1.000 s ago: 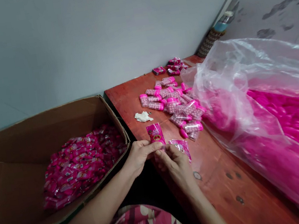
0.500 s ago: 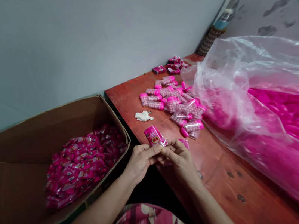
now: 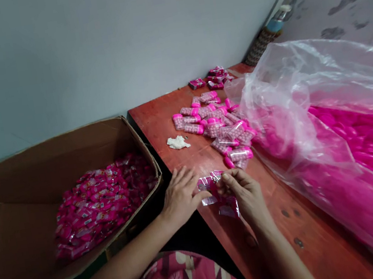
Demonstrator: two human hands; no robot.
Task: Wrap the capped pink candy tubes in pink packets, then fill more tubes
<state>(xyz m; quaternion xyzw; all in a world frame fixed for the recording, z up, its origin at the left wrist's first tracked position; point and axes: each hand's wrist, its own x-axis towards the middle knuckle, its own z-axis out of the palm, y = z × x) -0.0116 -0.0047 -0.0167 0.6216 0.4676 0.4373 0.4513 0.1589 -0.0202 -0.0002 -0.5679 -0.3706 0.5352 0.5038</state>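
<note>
My left hand (image 3: 181,196) lies with its fingers spread at the red table's (image 3: 274,224) left edge, its thumb beside a small pink-and-clear printed wrapper (image 3: 207,191). In my right hand (image 3: 247,191), thumb and fingers pinch another pink plastic wrapper (image 3: 217,175), partly hidden by the fingers. A further pink wrapper (image 3: 229,208) sits just under that hand. Beyond the hands is a pile of small clear bottles (image 3: 215,128) with bright pink caps, filled with pale pink beads.
A cardboard box (image 3: 12,223) on the left holds many pink wrapped packets (image 3: 91,206). To the right lies a large clear plastic bag (image 3: 282,96) of bright pink pieces. A crumpled white scrap (image 3: 178,142) and several pink packs (image 3: 217,78) rest near the wall.
My left hand has let go of the pink packet, which no longer shows near the hands, and spread its fingers. My right hand has shifted slightly right and down to the wrappers on the table.
</note>
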